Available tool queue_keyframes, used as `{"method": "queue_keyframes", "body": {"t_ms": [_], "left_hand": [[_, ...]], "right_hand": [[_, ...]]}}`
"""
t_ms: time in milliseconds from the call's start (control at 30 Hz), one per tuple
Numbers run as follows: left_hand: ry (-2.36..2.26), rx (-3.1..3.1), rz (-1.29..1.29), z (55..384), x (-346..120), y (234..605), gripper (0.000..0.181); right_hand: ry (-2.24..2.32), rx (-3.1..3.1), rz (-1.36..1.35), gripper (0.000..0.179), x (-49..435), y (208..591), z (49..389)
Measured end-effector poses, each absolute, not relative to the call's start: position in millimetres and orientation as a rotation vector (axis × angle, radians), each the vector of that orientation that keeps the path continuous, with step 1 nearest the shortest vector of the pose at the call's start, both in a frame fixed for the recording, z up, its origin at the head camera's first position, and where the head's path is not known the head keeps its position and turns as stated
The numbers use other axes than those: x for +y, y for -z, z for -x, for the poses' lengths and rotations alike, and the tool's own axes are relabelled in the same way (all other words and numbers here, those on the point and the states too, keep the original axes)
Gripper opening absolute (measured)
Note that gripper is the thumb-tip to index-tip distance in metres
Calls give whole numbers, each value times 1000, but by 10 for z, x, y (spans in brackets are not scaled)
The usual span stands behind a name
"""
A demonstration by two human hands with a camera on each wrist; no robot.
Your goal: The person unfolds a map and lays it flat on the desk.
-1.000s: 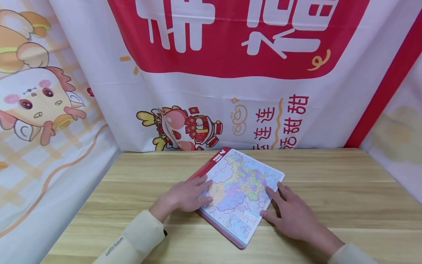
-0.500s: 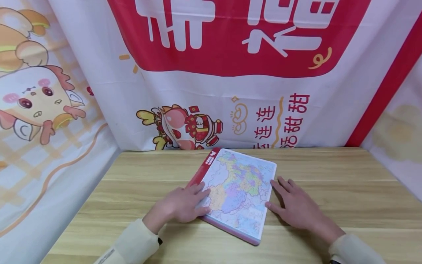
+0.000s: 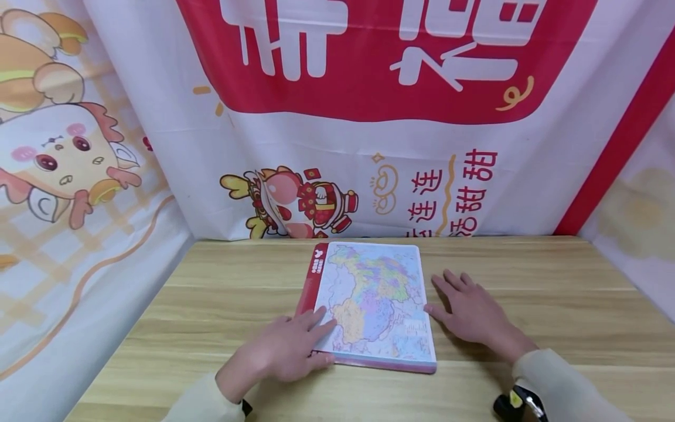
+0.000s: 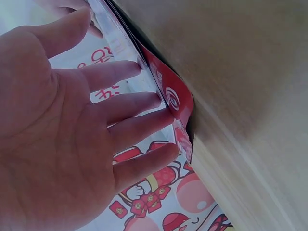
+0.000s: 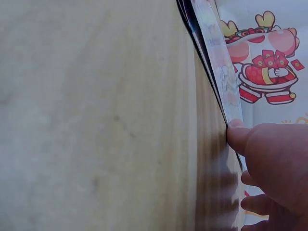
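Observation:
A flat, rectangular map board (image 3: 374, 299) lies on the table, with a coloured map on top and a red strip along its left side. My left hand (image 3: 287, 349) rests on its lower left corner, fingers extended. In the left wrist view, those fingertips reach the red strip (image 4: 168, 86). At the board's right edge is my right hand (image 3: 471, 310), its thumb touching the side and the other fingers spread over the wood. In the right wrist view the thumb (image 5: 238, 137) meets the thin edge (image 5: 219, 57) of the board.
The wooden table (image 3: 554, 293) meets a white and red printed cloth (image 3: 390, 99) at the back. Another patterned cloth (image 3: 79, 281) hangs along the left. A black strapped device (image 3: 511, 404) sits by the right sleeve.
The map board has turned counterclockwise and now lies nearly square to the table. My left hand has come slightly nearer with its corner; the right hand has shifted a little away.

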State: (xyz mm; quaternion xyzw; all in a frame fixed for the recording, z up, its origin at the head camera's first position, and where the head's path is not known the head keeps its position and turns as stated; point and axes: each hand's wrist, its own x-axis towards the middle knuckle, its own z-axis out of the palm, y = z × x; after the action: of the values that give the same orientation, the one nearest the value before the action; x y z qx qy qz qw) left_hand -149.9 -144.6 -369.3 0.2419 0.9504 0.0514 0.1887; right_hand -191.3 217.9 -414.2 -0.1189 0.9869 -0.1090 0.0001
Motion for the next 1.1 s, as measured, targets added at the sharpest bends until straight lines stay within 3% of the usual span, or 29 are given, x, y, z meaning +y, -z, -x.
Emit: {"method": "queue_keyframes", "body": {"t_ms": [233,500,1100], "left_hand": [[-179,2687,-683,1490,-1488,3703,71],[-192,2768,-641,1708,-1601,3724,71],[-231,2752,-535,1865,-1738,3805,68]], "right_hand": [[349,3101,349,76,2172,4132,1912],[412,3095,342,81,2072,4182,1740],[781,3030,314,71,1903,4165,1609]]}}
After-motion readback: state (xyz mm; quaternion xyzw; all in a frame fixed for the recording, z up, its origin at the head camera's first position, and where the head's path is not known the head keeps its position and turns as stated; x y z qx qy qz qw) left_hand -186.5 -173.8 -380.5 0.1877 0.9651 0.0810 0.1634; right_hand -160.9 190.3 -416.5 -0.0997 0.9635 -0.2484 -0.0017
